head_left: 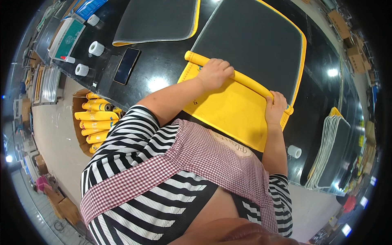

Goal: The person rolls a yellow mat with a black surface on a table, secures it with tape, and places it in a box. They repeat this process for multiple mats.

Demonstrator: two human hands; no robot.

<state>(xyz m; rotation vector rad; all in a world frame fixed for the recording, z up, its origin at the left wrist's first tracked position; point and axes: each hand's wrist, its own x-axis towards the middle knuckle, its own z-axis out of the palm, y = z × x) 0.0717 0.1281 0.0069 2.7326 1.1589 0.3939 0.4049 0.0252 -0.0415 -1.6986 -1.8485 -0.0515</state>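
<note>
A yellow mat with a black underside lies in front of me on a black table. Its edge is turned up into a narrow yellow roll that runs slantwise across the mat. My left hand grips this roll near its middle, fingers curled over it. Toward the roll's right end, my right hand holds it with the fingers bent round. Beyond the roll, the black side faces up; nearer my body the printed yellow side shows.
Another mat lies black side up at the far left. Nearby are a phone, white label rolls and a green-white box. A carton of rolled yellow mats stands at left. Stacked mats sit at right.
</note>
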